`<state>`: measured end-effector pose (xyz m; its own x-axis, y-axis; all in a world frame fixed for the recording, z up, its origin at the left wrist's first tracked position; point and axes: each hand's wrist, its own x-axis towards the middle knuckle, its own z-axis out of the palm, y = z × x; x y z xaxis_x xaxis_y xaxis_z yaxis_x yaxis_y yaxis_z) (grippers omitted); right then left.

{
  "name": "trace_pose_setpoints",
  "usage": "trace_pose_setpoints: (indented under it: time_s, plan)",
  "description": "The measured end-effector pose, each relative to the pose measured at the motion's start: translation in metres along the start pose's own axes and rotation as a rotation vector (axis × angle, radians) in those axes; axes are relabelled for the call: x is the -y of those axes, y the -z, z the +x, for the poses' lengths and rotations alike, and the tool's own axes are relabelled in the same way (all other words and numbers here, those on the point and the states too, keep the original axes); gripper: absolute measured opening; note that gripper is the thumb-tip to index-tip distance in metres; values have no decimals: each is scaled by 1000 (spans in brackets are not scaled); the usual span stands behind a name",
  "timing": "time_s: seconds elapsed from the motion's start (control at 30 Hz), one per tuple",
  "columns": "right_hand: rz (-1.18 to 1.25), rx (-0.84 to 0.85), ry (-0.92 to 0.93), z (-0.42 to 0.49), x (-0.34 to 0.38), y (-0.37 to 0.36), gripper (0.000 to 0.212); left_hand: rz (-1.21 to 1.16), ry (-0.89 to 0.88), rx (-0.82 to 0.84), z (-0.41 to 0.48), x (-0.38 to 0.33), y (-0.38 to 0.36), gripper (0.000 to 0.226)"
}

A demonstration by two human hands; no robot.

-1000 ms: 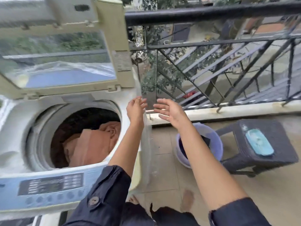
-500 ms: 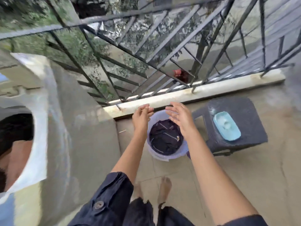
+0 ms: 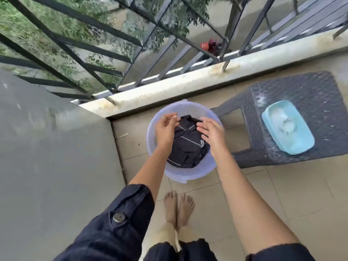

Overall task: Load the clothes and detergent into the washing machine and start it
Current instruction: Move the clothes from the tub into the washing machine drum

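A pale lilac plastic bucket (image 3: 190,177) stands on the tiled floor below me. Inside it lies a dark navy garment (image 3: 188,147) with thin white stripes. My left hand (image 3: 165,130) hovers over the bucket's left side, fingers loosely curled, holding nothing. My right hand (image 3: 211,135) hangs over the right side with fingers spread, just above the cloth. A light blue tray of white detergent powder (image 3: 287,127) rests on a dark woven stool (image 3: 305,91) to the right. The washing machine's grey side panel (image 3: 52,157) fills the left; its drum is out of view.
A concrete kerb (image 3: 188,81) with a black metal railing (image 3: 90,51) runs behind the bucket. My bare feet (image 3: 178,208) stand on the beige tiles just in front of it. Open floor lies at the lower right.
My view has swung from the machine's open drum down to the bucket. Both hands have dropped from chest height to just over the dark garment.
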<state>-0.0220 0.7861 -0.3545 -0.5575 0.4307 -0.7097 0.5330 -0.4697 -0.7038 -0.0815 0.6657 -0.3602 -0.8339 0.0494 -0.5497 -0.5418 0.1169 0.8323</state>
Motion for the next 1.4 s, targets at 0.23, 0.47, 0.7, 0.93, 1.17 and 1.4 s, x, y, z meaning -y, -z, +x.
trace_pose_setpoints:
  time_s: [0.23,0.47,0.7,0.93,1.17,1.4]
  plan:
    - [-78,-91,-11,107,-87,-4,15,82,68,-9,89,110,-9,16]
    - [-479,-95,-67,187,-185,-12,73,331,144,-59,167,219,-2,53]
    - [-1155,-38,-15,211,-234,-19,109,663,188,86,206,270,6,89]
    - [-980,-345,171,177,-218,-16,31,579,99,-79,177,240,10,41]
    - [-526,-359,202,111,-168,-17,35,-53,300,-19,118,155,11,38]
    - [171,-83,-7,46,-111,-23,36,-224,413,52,51,88,16,33]
